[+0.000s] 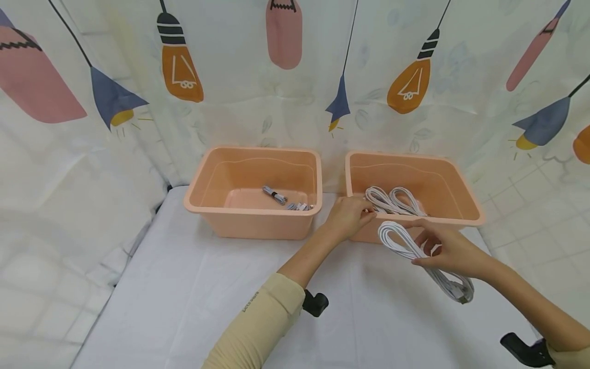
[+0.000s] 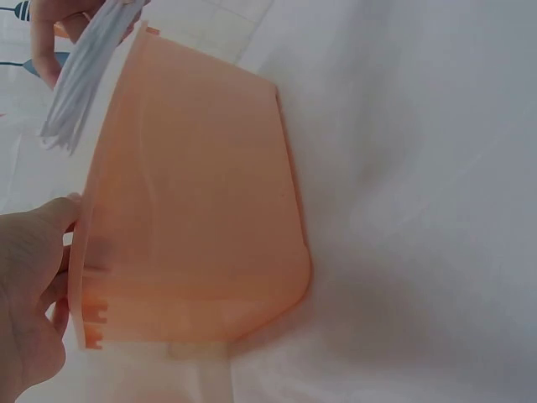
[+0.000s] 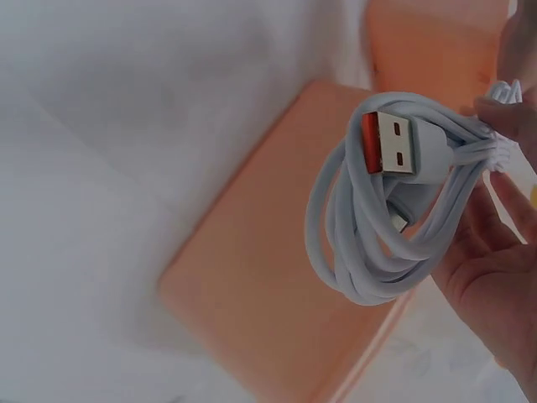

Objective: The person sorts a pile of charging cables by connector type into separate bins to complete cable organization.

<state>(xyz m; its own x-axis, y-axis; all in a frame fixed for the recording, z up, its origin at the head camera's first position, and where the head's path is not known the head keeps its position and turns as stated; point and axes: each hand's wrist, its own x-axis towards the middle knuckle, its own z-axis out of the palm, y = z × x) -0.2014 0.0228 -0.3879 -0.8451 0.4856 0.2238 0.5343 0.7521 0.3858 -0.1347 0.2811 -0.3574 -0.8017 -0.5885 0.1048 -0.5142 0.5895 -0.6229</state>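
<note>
Two hands: right hand (image 1: 449, 251) fingers grip white cable (image 1: 415, 253); left hand (image 1: 348, 215) grip unclear.

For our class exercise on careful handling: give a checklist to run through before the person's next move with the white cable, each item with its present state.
1. Right hand grips the coiled white cable: ok.
2. Cable stays coiled, USB plug visible: ok.
3. Left hand steadies the right bin at its rim: ok.
4. Right bin holds more white cables: ok.
5. Left bin has room beside its grey cables: ok.
6. Cable free of damage: cannot tell.
</note>
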